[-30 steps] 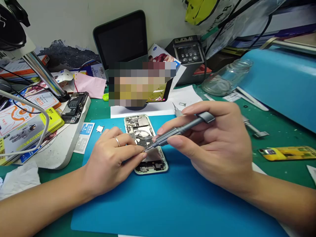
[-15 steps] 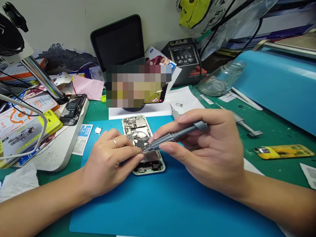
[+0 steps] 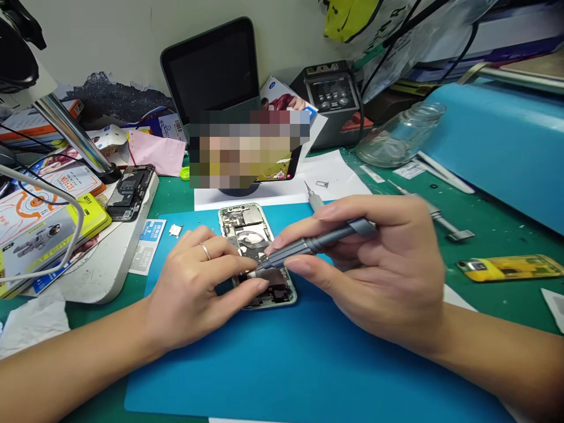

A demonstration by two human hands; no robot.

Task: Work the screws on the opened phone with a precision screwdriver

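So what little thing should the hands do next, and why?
I'd probably have the right hand gently steady the screwdriver. Its thin tip points down over the open phone, close to the left hand, whose thumb and pointing finger are apart near the tip. A wobble might scratch something inside. I can't tell whether the tip touches anything.
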